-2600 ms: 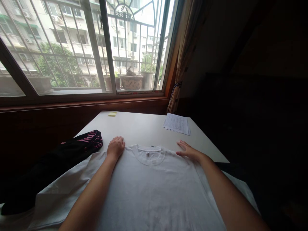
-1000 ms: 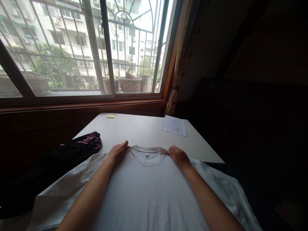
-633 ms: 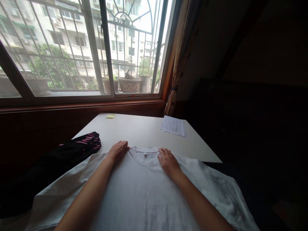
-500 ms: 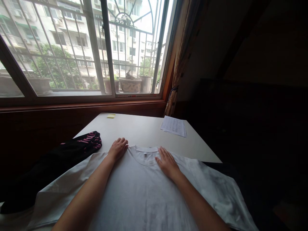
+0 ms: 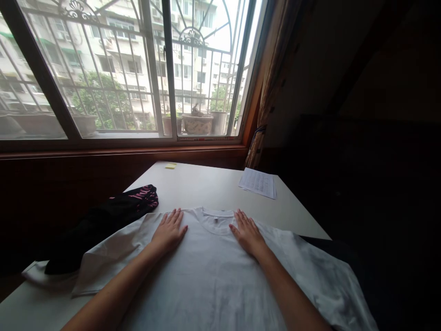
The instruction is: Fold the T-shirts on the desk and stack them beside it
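A white T-shirt [image 5: 210, 271] lies spread over the table, its round collar toward the window and its sleeves out to both sides. My left hand [image 5: 169, 232] rests flat on the left shoulder of the shirt, fingers stretched toward the top edge and thumb out. On the other side of the collar, my right hand [image 5: 248, 232] lies flat with its fingers along the neckline and the thumb apart. Neither hand grips the cloth. The lower part of the shirt runs out of view below.
Black clothing with pink lettering [image 5: 138, 200] lies at the left, close to the left sleeve. A yellow sticky note [image 5: 171, 166] and printed papers [image 5: 257, 183] are on the far part of the white table [image 5: 203, 184]. Beyond stand a barred window and a tied curtain [image 5: 255, 147].
My left hand has gone from bent fingers at the shoulder edge to lying flat with fingers spread. My right hand stays by the collar. The view has shifted to the left.
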{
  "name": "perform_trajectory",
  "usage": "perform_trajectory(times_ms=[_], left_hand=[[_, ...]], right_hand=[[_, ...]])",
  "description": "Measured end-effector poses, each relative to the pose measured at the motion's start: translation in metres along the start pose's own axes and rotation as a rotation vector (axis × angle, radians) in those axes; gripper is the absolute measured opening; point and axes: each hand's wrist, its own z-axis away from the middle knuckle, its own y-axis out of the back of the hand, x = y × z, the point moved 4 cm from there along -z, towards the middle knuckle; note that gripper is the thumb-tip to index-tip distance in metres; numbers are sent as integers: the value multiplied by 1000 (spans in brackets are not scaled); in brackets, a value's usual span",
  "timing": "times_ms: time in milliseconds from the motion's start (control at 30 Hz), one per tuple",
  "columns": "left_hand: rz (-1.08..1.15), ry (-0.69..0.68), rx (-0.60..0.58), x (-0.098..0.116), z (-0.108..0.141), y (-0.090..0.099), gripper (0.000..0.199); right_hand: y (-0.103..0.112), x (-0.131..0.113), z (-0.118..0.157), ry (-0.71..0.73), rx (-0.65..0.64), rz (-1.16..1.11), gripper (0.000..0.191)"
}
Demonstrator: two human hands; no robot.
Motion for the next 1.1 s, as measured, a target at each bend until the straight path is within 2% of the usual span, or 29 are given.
perform_trajectory(times_ms=[133,333,433,567,867,1033,1100], left_hand=[[-11,16,-22,-13,0,8,63],[-18,9,-22,-9,-1,7,64],[-22,8,-18,-11,-1,5,63],[-32,8,-27,-15,-2,3,64],[-58,10,-52,-16,-1,4,66],[-74,15,-61,-14,-1,6,65],[-80,17,-67,-14,-1,7,65]], right_hand=[[1,16,4,-12,-1,32,74],[5,48,24,-64,54,78,66],[6,48,38,-27,69,71,66],[6,44,51,-36,17,61,67],[9,54,48,-160,-11,39,73],[13,62,48,-102,-6,-40,76],[21,74,56,-67,66,-71,72]])
